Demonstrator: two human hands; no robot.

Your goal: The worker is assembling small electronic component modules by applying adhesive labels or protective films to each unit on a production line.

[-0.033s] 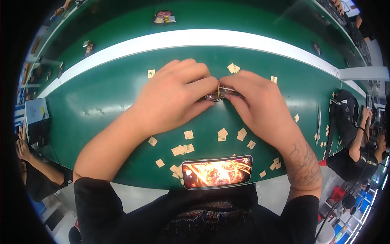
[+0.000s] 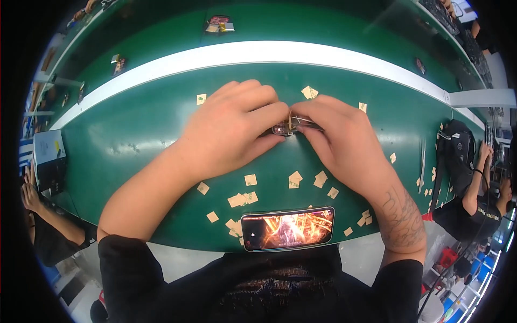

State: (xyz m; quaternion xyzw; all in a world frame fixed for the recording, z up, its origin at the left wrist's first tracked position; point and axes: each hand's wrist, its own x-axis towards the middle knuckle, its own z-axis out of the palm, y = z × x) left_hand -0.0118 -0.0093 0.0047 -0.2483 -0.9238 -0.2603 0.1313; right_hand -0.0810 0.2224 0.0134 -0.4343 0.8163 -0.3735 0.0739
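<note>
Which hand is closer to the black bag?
Right. The right hand is left of the black bag; the left hand is farther left, beyond the right hand.

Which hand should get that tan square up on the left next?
Probably the left hand: the tan square lies beside it; the right hand is farther across. Both seem to hold a small part.

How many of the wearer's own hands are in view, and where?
2: the left hand, gripping the left side of a small shiny part, and the right hand, at its right side, both over the green table. Some fingers are hidden.
</note>
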